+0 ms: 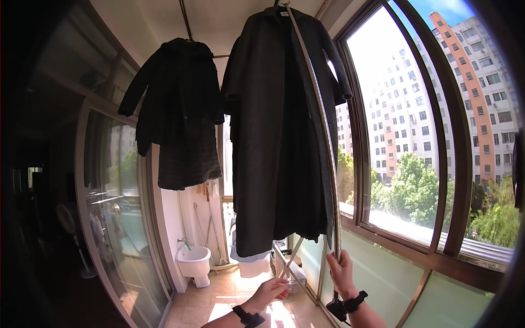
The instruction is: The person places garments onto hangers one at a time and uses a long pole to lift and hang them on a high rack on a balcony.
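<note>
A long dark coat (281, 126) hangs from a ceiling rail in the middle of a glazed balcony. A thin metal pole (322, 142) runs from the coat's hanger at the top down to my right hand (342, 273), which is closed around its lower end. My left hand (270, 290) is lower and to the left, fingers curled loosely, below the coat's hem; what it touches is not clear. Both wrists carry dark bands. A shorter dark jacket (178, 109) hangs to the left on the same rail.
Large windows (415, 164) curve along the right with buildings and trees outside. A sliding glass door (117, 218) lines the left. A small white basin (194, 261) stands on the tiled floor at the far wall. A folding rack (287, 262) and pale cloth sit behind the coat.
</note>
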`<state>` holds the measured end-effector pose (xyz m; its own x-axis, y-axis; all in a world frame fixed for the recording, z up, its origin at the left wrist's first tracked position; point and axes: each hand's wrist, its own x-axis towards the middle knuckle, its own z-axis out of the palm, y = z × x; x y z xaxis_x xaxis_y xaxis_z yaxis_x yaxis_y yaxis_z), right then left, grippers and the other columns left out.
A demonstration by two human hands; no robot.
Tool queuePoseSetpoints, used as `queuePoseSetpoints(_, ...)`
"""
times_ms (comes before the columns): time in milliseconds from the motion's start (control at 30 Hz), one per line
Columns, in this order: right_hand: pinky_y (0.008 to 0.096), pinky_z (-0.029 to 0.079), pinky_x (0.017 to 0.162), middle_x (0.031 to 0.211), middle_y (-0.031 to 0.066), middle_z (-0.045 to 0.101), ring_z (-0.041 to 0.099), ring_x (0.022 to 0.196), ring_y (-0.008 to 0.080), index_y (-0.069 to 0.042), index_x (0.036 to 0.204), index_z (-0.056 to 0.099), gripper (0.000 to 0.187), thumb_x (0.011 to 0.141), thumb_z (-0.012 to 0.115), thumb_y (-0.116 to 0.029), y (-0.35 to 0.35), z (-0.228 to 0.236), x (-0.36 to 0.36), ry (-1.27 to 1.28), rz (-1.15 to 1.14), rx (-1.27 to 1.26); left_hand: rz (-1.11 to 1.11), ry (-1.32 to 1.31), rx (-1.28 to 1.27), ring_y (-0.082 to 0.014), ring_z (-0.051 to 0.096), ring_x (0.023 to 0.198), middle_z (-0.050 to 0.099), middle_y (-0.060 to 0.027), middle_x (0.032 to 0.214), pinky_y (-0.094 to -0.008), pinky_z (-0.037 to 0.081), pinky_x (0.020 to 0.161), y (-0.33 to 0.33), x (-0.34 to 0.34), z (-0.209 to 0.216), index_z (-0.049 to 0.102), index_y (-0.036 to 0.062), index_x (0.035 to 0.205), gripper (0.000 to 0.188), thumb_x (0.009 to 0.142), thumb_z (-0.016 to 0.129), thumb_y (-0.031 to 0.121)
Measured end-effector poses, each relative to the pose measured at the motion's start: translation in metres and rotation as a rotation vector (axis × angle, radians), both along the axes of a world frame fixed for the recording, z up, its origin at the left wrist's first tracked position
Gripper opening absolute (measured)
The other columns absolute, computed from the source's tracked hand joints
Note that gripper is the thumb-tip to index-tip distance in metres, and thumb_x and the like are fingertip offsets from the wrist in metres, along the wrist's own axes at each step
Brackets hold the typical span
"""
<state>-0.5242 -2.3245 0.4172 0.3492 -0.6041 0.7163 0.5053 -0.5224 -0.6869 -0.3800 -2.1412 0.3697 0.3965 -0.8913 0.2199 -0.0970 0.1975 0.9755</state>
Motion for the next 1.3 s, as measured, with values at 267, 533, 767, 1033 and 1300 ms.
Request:
queuePoseSetpoints(267, 0.0195, 0.022, 0.037, 0.06, -0.0057, 0.038, 0.031, 0.044, 0.002, -0.009, 0.083, 0.042, 0.016, 0.087, 0.057, -0.015, -0.005, 0.043, 0.021, -0.033, 0.075, -0.028, 0.243, 0.081, 0.054, -0.017, 0.061, 0.081, 0.061, -0.0118, 0.093, -0.028, 0.051, 0.074, 0.075, 0.052, -0.065, 0.05, -0.0038, 0.111, 0.027, 0.089, 0.051, 0.011)
queuePoseSetpoints(533, 0.0208, 0.024, 0.039, 0.06, -0.0052, 0.038, 0.032, 0.047, 0.002, -0.008, 0.081, 0.043, 0.015, 0.087, 0.056, -0.011, 0.0, 0.087, 0.025, -0.016, 0.172, 0.02, 0.408, 0.014, 0.023, -0.0151, 0.06, 0.073, 0.062, -0.01, 0.086, -0.0263, 0.051, 0.067, 0.109, 0.09, -0.099, 0.054, -0.0018, 0.109, 0.027, 0.084, 0.056, 0.01)
queuePoseSetpoints(767, 0.0232, 0.027, 0.044, 0.062, -0.0054, 0.036, 0.032, 0.053, 0.0029, -0.005, 0.077, 0.043, 0.017, 0.086, 0.056, -0.01, -0.009, 0.103, 0.025, 0.005, 0.049, -0.054, 0.486, 0.006, 0.084, -0.0162, 0.061, 0.073, 0.062, -0.0098, 0.086, -0.0269, 0.052, 0.066, 0.128, 0.098, -0.119, 0.054, -0.0031, 0.108, 0.029, 0.082, 0.057, 0.009)
queuePoseSetpoints(1033, 0.0207, 0.025, 0.042, 0.061, -0.0059, 0.037, 0.032, 0.051, 0.0018, -0.008, 0.078, 0.043, 0.016, 0.087, 0.056, -0.011, -0.002, 0.108, 0.015, 0.023, 0.172, 0.037, 0.458, 0.087, 0.155, -0.0157, 0.061, 0.076, 0.061, -0.009, 0.087, -0.0267, 0.052, 0.068, 0.124, 0.076, -0.109, 0.054, -0.0031, 0.107, 0.028, 0.083, 0.057, 0.011)
queuePoseSetpoints(1300, 0.0195, 0.02, 0.035, 0.056, -0.0063, 0.035, 0.027, 0.04, 0.0008, -0.009, 0.084, 0.042, 0.013, 0.088, 0.054, -0.013, 0.0, 0.119, 0.003, 0.084, 0.236, 0.065, 0.37, 0.043, 0.13, -0.014, 0.059, 0.074, 0.062, -0.0085, 0.086, -0.0256, 0.049, 0.067, 0.11, 0.066, -0.11, 0.056, -0.0023, 0.107, 0.028, 0.084, 0.057, 0.014)
